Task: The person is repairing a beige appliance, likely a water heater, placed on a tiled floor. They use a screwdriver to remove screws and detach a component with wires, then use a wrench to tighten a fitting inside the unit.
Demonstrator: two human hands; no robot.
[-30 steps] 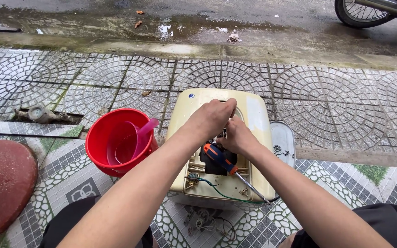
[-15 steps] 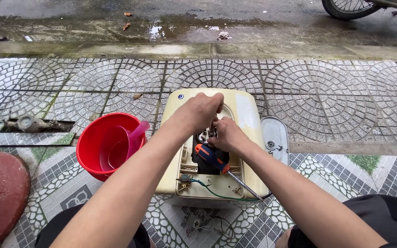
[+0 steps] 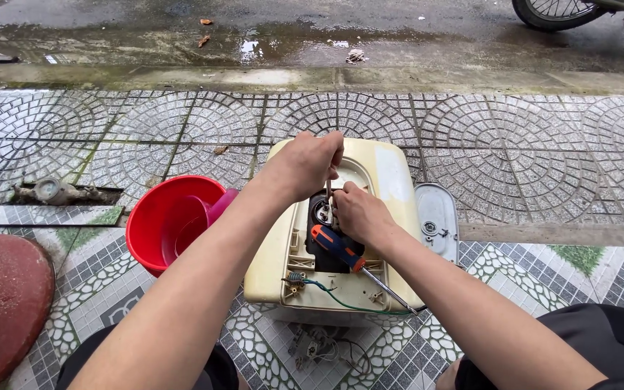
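A cream, box-shaped appliance casing point(image 3: 388, 170) lies open on the tiled pavement in front of me. My left hand point(image 3: 303, 167) is closed around a thin metal tool point(image 3: 328, 193) that points down into the opening. My right hand point(image 3: 361, 214) sits just below it, and its fingertips pinch the tool's lower end at a round dark fitting point(image 3: 319, 211) inside. A screwdriver with an orange and blue handle point(image 3: 335, 246) rests loose across the opening, its shaft towards the near right corner. Green wire point(image 3: 341, 302) runs along the casing's near edge.
A grey oval cover point(image 3: 436, 217) lies against the casing's right side. To the left stands a red bucket point(image 3: 154, 217) with a pink scoop point(image 3: 219, 204) in it. A dark red round slab point(image 3: 1, 303) lies at near left, with a wet kerb and road beyond.
Both hands stay at the casing's opening and shift only slightly. The view has drifted a little, so the casing sits more to the centre. The screwdriver has not moved.
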